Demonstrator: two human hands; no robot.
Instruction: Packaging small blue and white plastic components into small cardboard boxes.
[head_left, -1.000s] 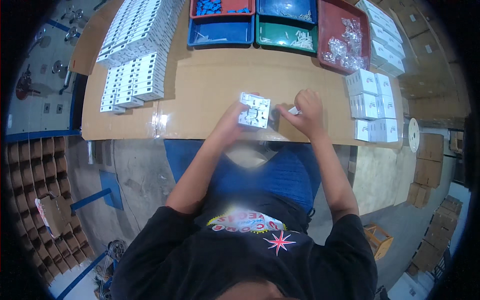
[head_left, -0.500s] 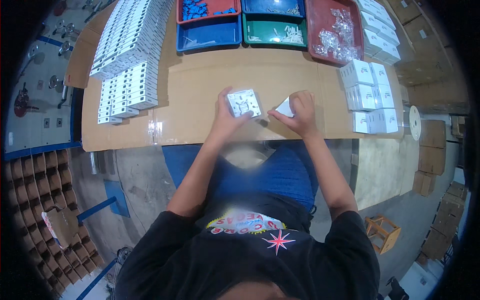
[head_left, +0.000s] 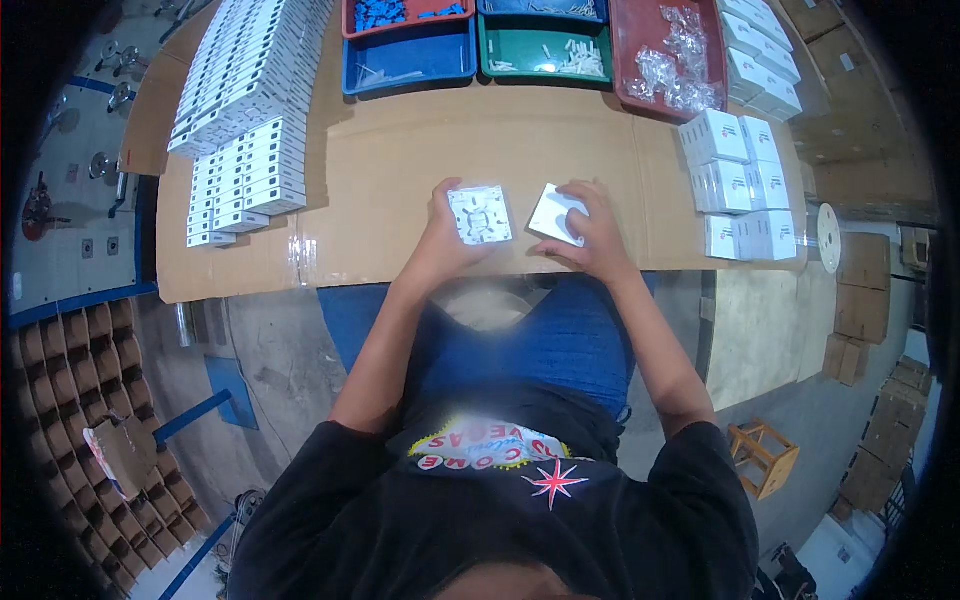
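Note:
My left hand [head_left: 447, 232] grips a square white plastic housing [head_left: 481, 215] by its left side, thumb along the near edge. Raised moulded details show on the face turned up. My right hand [head_left: 591, 234] is closed round a flat square white cover [head_left: 556, 214], smooth on top and slightly turned, with fingers over its right part. A small gap separates the two pieces above the cardboard-covered table [head_left: 400, 150]. What the fingers cover on each piece is hidden.
Stacked white boxes [head_left: 250, 110] stand at the left, more white boxes [head_left: 722, 165] at the right. Along the back are a blue tray [head_left: 410, 82], a green tray [head_left: 545, 77] with white plugs, and a red tray [head_left: 650, 112] holding clear bags. A wooden stool [head_left: 763, 460] is on the floor.
The cover in my right hand has gone from tilted to nearly flat, showing its smooth face. The housing in my left hand has turned slightly, and the left thumb has slid off its face.

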